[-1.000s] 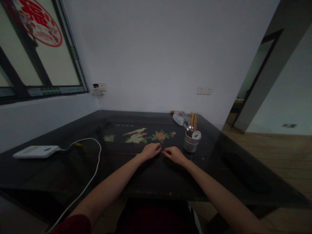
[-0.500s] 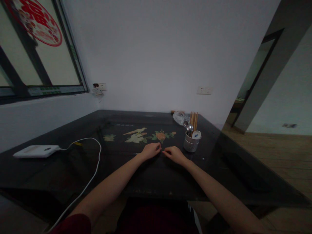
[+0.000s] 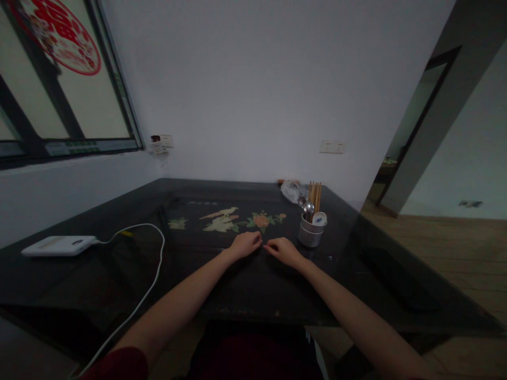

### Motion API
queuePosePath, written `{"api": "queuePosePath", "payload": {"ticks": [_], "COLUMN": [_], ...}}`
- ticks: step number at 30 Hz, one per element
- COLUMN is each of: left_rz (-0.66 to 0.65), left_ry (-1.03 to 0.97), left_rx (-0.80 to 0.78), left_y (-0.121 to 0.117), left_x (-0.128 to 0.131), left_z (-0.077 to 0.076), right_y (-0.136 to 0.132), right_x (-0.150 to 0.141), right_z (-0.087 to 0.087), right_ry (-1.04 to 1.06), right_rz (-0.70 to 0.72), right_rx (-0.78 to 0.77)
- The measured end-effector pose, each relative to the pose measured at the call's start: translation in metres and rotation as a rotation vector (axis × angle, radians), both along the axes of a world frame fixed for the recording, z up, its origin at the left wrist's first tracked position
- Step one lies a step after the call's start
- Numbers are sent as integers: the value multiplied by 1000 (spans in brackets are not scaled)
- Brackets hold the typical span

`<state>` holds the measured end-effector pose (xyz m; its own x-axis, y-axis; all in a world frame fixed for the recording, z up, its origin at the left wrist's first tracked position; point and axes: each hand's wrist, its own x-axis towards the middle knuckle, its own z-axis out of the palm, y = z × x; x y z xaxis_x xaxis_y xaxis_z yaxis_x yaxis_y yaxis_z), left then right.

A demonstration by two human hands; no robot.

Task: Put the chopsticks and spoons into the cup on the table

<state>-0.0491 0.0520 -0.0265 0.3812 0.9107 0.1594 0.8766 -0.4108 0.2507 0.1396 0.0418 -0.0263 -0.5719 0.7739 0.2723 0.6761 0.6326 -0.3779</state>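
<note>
My left hand rests on the dark glossy table, its fingers curled in and nothing showing in them. A small gap to the right, my right hand lies in a similar way, closed with the thumb towards the left hand; I see no object in it. Just beyond both hands is a printed flower on the tabletop. The utensil holder, a grey cup with chopsticks and metal spoons, stands right of my right hand, apart from it.
On the left lies a white power bank with a white cable curving off the table's front edge. A clear plastic bag sits behind the utensil holder. A dark flat object lies on the right. The wall borders the far edge.
</note>
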Motion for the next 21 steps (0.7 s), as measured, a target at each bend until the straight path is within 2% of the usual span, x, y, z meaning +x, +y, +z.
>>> {"api": "queuePosePath", "payload": {"ticks": [21], "left_rz": [1], "left_ry": [31], "left_rx": [20], "left_y": [1], "left_x": [1], "left_z": [-1], "right_y": [4], "right_x": [0], "right_z": [-4], "right_ry": [-8], "right_rz": [2], "right_rx": [15]}}
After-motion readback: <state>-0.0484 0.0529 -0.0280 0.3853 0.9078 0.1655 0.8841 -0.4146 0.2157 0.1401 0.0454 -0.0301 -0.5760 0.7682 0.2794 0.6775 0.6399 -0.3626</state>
